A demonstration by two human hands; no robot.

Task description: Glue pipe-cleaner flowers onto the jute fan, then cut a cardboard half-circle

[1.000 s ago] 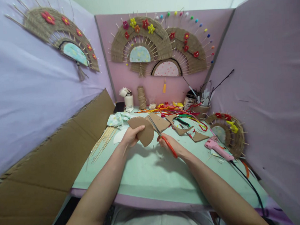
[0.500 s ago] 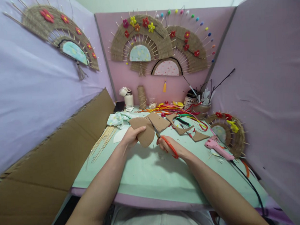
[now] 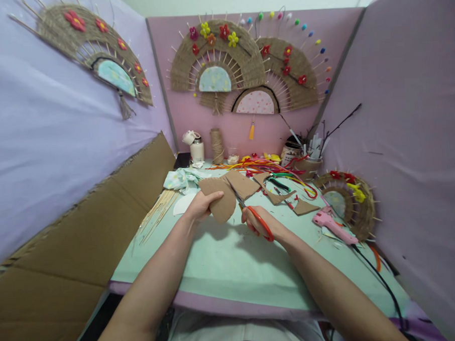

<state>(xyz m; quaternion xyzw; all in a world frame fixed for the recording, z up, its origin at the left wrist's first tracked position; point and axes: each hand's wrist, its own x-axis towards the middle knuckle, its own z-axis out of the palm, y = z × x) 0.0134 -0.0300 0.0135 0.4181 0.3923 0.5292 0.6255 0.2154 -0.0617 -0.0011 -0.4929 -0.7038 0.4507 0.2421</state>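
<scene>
My left hand [image 3: 201, 207] grips a rounded piece of brown cardboard [image 3: 218, 200] above the pale green table [image 3: 231, 261]. My right hand [image 3: 260, 225] is closed on the red-handled scissors [image 3: 257, 218], whose blades reach up into the cardboard's right edge. A second flap of the same cardboard [image 3: 242, 184] sticks out behind the blades.
Cardboard offcuts [image 3: 303, 207], coloured wires [image 3: 276, 169], a pink glue gun [image 3: 332, 227] with a black cord, and a woven fan [image 3: 350, 201] lie to the right. Bamboo skewers [image 3: 158, 211] and patterned cloth [image 3: 182, 178] lie left. A twine spool [image 3: 217, 146] and jars stand at the back. A large cardboard sheet [image 3: 83, 242] leans left.
The scissors have cut further into the cardboard, and my left hand has turned the piece slightly. The view has shifted a little.
</scene>
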